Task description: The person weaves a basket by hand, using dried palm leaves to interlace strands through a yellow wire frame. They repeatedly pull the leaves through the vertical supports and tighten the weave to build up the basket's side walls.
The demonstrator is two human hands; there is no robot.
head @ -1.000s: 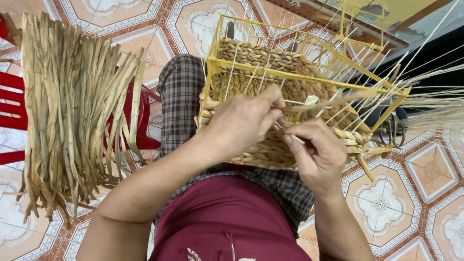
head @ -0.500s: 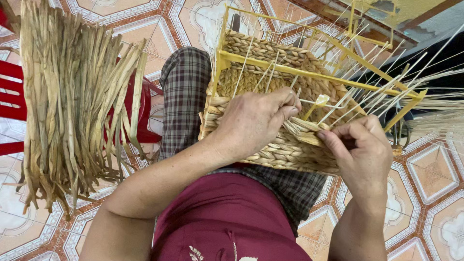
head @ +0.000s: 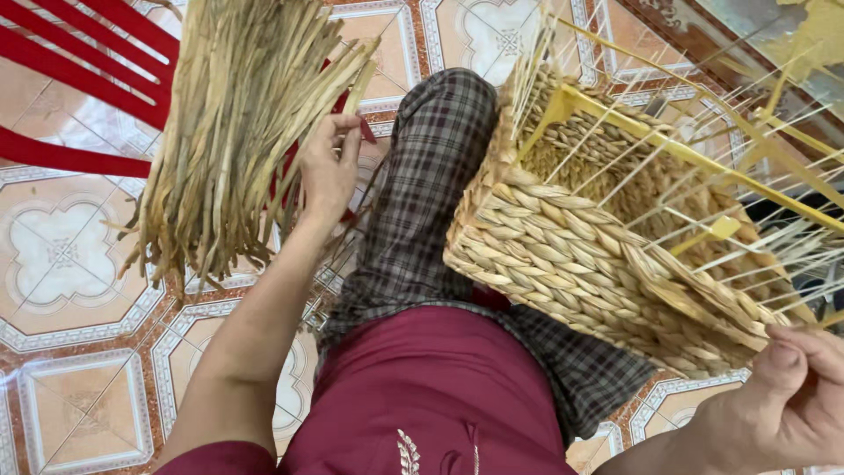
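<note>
Your left hand (head: 330, 171) was up in the upper middle of the frame, fingers curled around a few strands at the edge of the bundle of dried reed strips (head: 233, 132) hanging over the red chair (head: 79, 97) at upper left. Those strips looked light, limp and papery, likely to slide free one at a time if pinched near their upper part. Your right hand (head: 782, 405), at lower right, was closed on the lower corner of the half-woven basket (head: 580, 264) resting on your knee; its braided wall looked stiff over the yellow wire frame (head: 668, 145), so the corner was a sound hold. Below lay a patterned tile floor (head: 70, 264).
</note>
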